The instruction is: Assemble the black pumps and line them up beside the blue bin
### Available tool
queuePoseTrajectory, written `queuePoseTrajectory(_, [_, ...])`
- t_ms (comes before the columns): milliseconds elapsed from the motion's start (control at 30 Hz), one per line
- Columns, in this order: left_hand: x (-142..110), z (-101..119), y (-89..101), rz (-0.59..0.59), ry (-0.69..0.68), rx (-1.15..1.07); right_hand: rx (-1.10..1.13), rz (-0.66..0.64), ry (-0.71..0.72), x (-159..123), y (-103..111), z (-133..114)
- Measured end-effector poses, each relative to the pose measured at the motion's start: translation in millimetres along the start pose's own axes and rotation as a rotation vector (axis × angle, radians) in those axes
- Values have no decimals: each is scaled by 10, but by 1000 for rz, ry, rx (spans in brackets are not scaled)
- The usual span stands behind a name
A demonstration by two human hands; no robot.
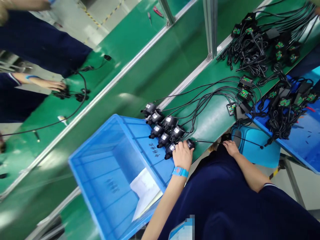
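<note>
Left hand (pixel 183 155), head view: fingers bent and slightly spread over the nearest of the black housings (pixel 157 130); whether it grips one cannot be told. Blue wristband (pixel 180 172) with a small red mark, print unreadable. Right hand (pixel 231 147): fingers together, bent beside a dark part (pixel 226 136) at the bench edge; hold unclear.

Writing: white labels on the housings, too small to read; dark handwritten characters on the blue crate (pixel 100 186), outside and inside, not securely legible.

Surface and room: green, glossy bench top (pixel 212 115), long green panel (pixel 150 80) and metal posts (pixel 210 30) behind. Across it, a second green bench (pixel 120 43) with red-handled pliers (pixel 158 12) and a co-worker's hand (pixel 53 85) on black parts. Yellow-and-black tape on the pale floor.

Materials and shapes: housings rounded, with short spouts, clustered beside the crate; thin black cables (pixel 200 100) curve from them to green circuit boards (pixel 245 93). Further boards with coiled leads (pixel 252 50) heaped at the far end and in a blue tray (pixel 307 133). Crate rectangular, ribbed plastic, containing creased white paper (pixel 145 190). Turquoise stool (pixel 260 150) smooth, below the bench.
</note>
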State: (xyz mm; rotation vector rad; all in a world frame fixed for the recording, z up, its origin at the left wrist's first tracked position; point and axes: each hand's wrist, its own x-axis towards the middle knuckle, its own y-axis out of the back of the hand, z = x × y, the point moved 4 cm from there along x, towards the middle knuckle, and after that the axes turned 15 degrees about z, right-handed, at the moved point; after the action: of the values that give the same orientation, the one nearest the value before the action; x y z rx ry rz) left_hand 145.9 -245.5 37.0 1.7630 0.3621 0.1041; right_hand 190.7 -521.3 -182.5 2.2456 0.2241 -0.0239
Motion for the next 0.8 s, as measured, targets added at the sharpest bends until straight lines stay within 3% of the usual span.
queuePoseTrajectory(100, [5,-1,5,-10,-14,6,-24,95,12,-61,467,-147])
queuePoseTrajectory(200, [-10,3,6,-52,-6,-2,-7,149,95,-51,1143,-589])
queuePoseTrajectory(333, [-62,1,12,-107,49,-48,110,175,222,228,2109,-1654])
queuePoseTrajectory(433, [-102,14,5,-118,89,-100,244,85,362,670,2497,-2492])
queuePoseTrajectory(500, [-121,31,-16,-121,121,-135,234,90,447,1059,2470,-2857])
queuePoseTrajectory(600, [-129,63,-46,-106,163,-160,176,136,448,1625,2026,-2958])
queuePoseTrajectory(700, [-120,85,-50,-81,202,-181,128,6,414,1842,1422,-2589])
queuePoseTrajectory(800, [-108,91,-46,-100,249,-231,-96,118,551,1620,1155,-1969])
